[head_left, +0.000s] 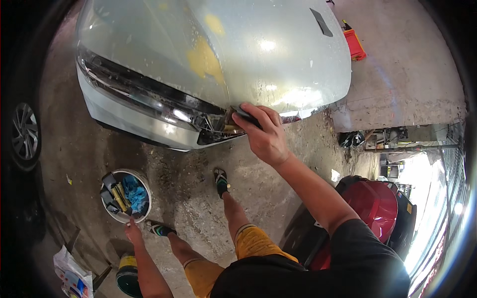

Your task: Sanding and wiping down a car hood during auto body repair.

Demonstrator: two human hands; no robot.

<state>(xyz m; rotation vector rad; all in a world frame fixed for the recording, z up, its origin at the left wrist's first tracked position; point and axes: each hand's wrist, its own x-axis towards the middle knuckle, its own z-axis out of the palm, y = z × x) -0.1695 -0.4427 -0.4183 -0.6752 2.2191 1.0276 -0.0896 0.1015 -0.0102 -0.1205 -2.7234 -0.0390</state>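
Note:
My right hand (268, 136) is closed round a dark sanding block (248, 117). The block presses on the front corner of the pale silver car (278, 64), where the headlight (198, 111) meets the body panel. Yellow filler patches (202, 57) show on the wet panels above. Down on the left, my left hand (132, 232) is at the near rim of a white bucket (149, 191), fingers curled. A small white thing shows beside those fingers; whether they grip the rim is unclear. Inside the bucket lie dark blocks, a yellowish block (119, 196) and a blue cloth (134, 191).
Another bucket (128, 278), dark with a yellow band, stands nearer me. A red vehicle (370, 206) is behind my right arm. A car wheel (25, 131) sits at the far left. A printed white bag (72, 273) lies lower left. A red item (354, 44) rests beyond the car.

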